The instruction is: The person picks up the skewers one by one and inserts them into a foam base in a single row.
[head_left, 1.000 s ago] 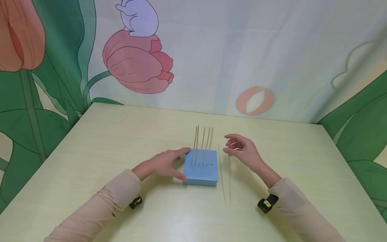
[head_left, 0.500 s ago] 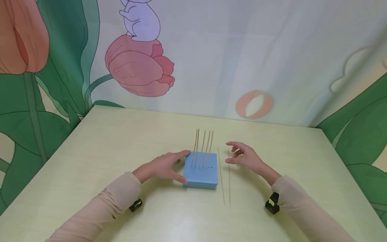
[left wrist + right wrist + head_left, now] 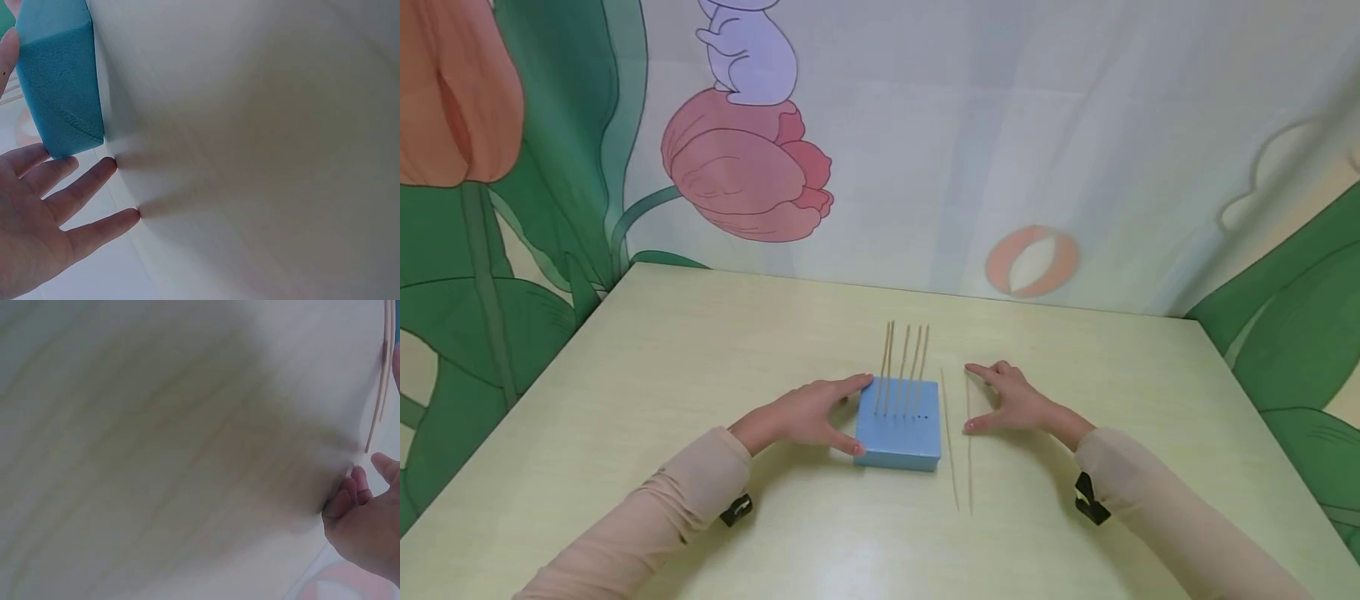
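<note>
In the head view, a light blue foam block [image 3: 898, 433] lies on the table with several thin bamboo skewers [image 3: 902, 375] standing in a row in its top. My left hand [image 3: 808, 408] holds the block at its left side, thumb at the near corner and index finger at the far corner. To the right of the block, two skewers lie side by side, a left one [image 3: 950, 442] and a right one [image 3: 970, 475]. Over the right one is my right hand [image 3: 1018, 402], thumb and index finger spread along it, fingertips right at it. Its other fingers are bent in the right wrist view.
Two small dark holes [image 3: 922, 417] show in the block's top, right of the standing skewers. The pale table [image 3: 737, 333] ends at the back against a printed curtain [image 3: 910, 167] with flowers.
My right hand has come down and nearer to the right-hand lying skewer, its thumb and index finger spreading apart. My left hand and the block have stayed in place.
</note>
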Available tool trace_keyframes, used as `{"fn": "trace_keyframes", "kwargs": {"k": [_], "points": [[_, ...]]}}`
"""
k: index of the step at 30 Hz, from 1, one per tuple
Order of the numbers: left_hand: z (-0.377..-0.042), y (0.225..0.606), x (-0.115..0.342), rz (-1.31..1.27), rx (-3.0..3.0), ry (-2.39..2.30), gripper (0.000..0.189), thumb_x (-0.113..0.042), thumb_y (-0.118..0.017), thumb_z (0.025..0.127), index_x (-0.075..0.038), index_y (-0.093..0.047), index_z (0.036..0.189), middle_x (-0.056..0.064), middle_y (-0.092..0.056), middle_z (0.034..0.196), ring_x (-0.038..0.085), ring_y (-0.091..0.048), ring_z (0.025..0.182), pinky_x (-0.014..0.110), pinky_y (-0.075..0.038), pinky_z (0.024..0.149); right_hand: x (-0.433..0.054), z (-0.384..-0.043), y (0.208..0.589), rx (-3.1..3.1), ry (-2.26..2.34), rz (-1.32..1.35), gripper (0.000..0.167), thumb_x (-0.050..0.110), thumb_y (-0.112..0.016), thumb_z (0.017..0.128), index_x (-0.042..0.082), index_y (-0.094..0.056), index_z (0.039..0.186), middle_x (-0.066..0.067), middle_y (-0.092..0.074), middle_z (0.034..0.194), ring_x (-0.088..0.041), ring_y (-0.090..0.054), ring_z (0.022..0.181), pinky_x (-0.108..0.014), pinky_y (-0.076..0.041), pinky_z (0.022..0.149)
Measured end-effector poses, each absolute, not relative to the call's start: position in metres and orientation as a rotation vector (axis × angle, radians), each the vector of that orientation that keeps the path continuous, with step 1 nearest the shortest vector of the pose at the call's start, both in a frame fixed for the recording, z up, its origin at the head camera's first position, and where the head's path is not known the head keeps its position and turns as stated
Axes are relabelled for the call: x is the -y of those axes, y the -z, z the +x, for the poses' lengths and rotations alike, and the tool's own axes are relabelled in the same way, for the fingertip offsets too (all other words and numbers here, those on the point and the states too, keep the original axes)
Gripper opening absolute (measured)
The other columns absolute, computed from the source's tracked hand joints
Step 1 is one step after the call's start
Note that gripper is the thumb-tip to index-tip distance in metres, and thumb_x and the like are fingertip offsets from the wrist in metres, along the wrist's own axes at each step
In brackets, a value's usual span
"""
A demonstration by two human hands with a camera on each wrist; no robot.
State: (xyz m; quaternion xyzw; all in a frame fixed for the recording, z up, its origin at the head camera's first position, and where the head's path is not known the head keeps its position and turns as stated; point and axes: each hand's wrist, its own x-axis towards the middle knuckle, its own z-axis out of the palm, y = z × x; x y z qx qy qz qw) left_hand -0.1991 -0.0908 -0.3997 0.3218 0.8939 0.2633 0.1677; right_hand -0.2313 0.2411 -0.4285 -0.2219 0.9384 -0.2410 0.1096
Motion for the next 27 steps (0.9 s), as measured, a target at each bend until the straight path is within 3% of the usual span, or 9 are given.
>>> {"fn": "trace_keyframes", "kwargs": {"k": [9, 20, 27], "points": [[-0.199, 0.399, 0.092, 0.929, -2.543, -0.751, 0.098, -0.046, -0.075, 0.070, -0.008, -0.024, 0.144, 0.010, -0.034, 0.143, 0.028, -0.041, 0.124, 0.043, -0.034, 0.100, -0.236, -0.234, 0.428, -2.786, 0.579, -0.680, 0.099, 0.043, -0.081, 0.062, -0.003, -0.035, 0.137, -0.010, -0.035, 0.093, -0.025, -0.033, 0.087, -0.031, -0.031, 0.072], [-0.199, 0.398, 0.092, 0.933, -2.541, -0.756, 0.098, -0.045, -0.075, 0.070, -0.007, -0.024, 0.144, 0.011, -0.033, 0.143, 0.028, -0.039, 0.125, 0.042, -0.033, 0.100, -0.229, -0.237, 0.420, -2.745, 0.533, -0.637, 0.099, 0.040, -0.082, 0.062, 0.000, -0.034, 0.138, -0.011, -0.036, 0.093, -0.024, -0.033, 0.085, -0.030, -0.032, 0.069], [-0.199, 0.399, 0.091, 0.936, -2.544, -0.747, 0.098, -0.045, -0.075, 0.070, -0.007, -0.025, 0.144, 0.011, -0.034, 0.143, 0.028, -0.040, 0.124, 0.043, -0.033, 0.100, -0.228, -0.237, 0.416, -2.737, 0.581, -0.602, 0.096, 0.036, -0.084, 0.061, 0.003, -0.032, 0.135, -0.017, -0.043, 0.100, -0.030, -0.039, 0.093, -0.041, -0.038, 0.078]]}}
